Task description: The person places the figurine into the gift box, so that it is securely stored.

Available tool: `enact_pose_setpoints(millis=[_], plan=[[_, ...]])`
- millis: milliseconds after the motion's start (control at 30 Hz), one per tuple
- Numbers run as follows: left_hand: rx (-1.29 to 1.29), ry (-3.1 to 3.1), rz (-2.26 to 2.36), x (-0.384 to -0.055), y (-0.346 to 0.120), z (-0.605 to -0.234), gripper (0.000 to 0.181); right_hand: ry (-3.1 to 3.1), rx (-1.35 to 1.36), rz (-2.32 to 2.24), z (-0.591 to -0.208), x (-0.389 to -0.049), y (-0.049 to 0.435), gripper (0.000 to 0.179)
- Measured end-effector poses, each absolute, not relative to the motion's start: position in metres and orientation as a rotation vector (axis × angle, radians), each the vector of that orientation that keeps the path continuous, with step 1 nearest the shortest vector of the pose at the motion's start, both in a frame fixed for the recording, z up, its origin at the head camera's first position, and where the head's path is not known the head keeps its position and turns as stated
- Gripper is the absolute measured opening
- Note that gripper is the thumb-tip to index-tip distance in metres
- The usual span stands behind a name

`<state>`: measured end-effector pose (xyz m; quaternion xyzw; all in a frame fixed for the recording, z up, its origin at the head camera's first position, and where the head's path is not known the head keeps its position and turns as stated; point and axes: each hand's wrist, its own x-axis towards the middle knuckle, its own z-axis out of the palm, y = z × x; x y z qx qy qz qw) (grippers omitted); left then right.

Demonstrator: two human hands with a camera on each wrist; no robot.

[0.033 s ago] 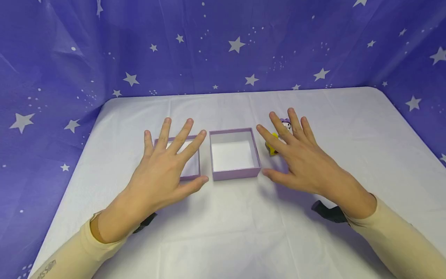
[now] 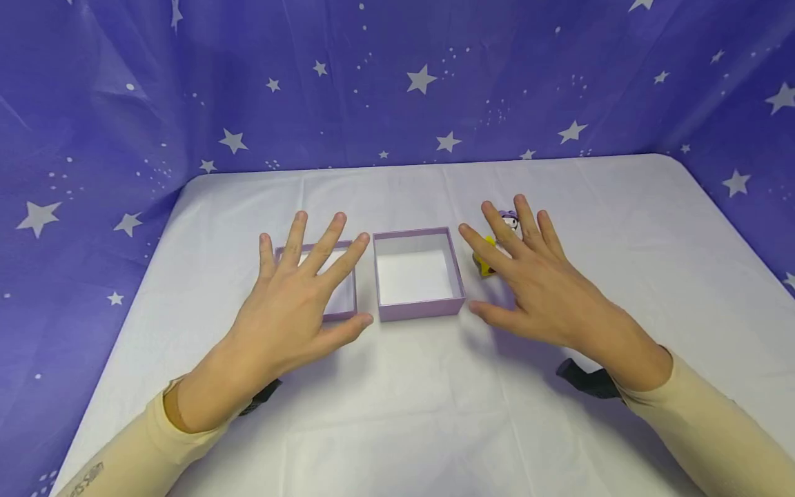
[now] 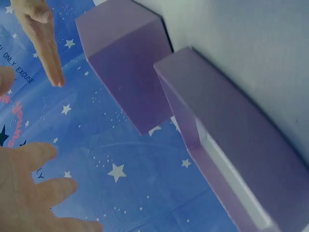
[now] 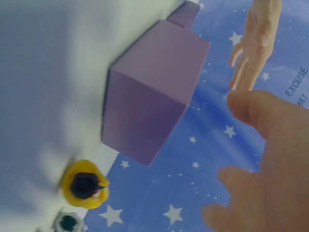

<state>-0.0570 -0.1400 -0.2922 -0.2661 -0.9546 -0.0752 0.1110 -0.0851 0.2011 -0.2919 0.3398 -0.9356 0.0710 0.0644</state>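
Observation:
Fingers spread, my left hand [image 2: 288, 304] hovers above a shallow lilac box lid [image 2: 340, 304] and hides much of it. Beside the lid, between the two hands, stands a deeper lilac square box [image 2: 422, 312] with its open top up and a bare white inside. My right hand [image 2: 540, 293], also spread, hangs over small toy figurines to the right of the box. One is a yellow figurine [image 2: 486, 268]; another, purple and white [image 2: 509, 218], shows between the fingers. In the right wrist view the yellow figurine [image 4: 84, 186] has a dark round part. Neither hand holds anything.
A white cloth [image 2: 410, 407] with faint creases covers the table. Purple curtains [image 2: 373, 96] with white stars stand behind and on both sides. A dark strap piece [image 2: 586, 379] shows under the right wrist, with another dark piece [image 2: 261, 397] under the left.
Both hands have drifted very slightly to the right and toward the person, fingers still spread. The box, lid and figurines have stayed where they were.

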Motion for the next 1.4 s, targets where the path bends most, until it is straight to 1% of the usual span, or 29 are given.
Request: enact_pose_setpoints(millis=[167, 367, 533, 800, 1067, 1400], plan=[[-0.786, -2.812, -0.24, -0.062, -0.138, -0.291, 0.086, -2.856, 1.018, 0.265, -0.296, -0.089, 0.208, 0.089], [-0.799, -2.81, -0.377, -0.072, -0.134, -0.293, 0.088, -2.884, 0.975, 0.495, -0.3, -0.103, 0.215, 0.09], [-0.795, -2.863, -0.579, -0.081, -0.133, -0.303, 0.091, -2.952, 0.909, 0.648, -0.307, -0.114, 0.217, 0.086], [-0.833, -2.937, -0.892, -0.084, -0.128, -0.323, 0.099, -3.105, 0.839, 0.673, -0.314, -0.122, 0.219, 0.08], [-0.834, -2.974, -0.928, -0.077, -0.125, -0.335, 0.09, -3.123, 0.886, 0.63, -0.321, -0.124, 0.22, 0.073], [-0.883, -2.942, -0.958, -0.084, -0.125, -0.337, 0.083, -3.092, 0.963, 0.517, -0.325, -0.133, 0.219, 0.058]])
